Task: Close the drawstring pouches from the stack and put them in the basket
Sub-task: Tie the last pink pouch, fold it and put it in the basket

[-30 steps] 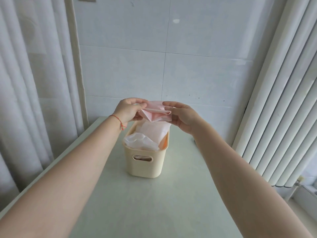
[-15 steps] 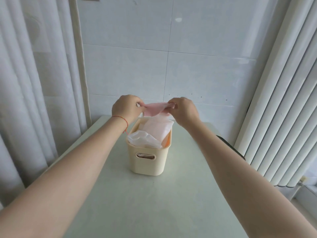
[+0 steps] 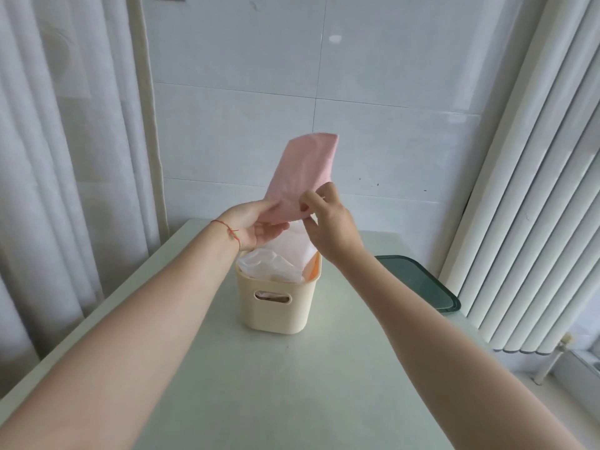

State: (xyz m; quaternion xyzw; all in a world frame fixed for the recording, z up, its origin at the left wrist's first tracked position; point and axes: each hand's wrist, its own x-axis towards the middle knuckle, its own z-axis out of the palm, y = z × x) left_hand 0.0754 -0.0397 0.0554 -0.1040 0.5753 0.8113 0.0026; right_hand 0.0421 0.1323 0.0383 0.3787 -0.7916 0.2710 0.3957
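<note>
Pink and flat, the drawstring pouch (image 3: 303, 173) stood upright above the cream basket (image 3: 276, 303) on the worktop (image 3: 276, 384). The left hand (image 3: 256, 224) held its lower edge from beneath; the right hand (image 3: 326, 227) pinched that edge.

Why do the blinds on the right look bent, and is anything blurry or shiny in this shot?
Head view: the wide-angle lens bows the blinds and curtain near the edges. The pink pouch is soft at its top edge, likely motion blur. A small glare spot sits on the tiled wall. Light is soft and even, shadows faint.
</note>
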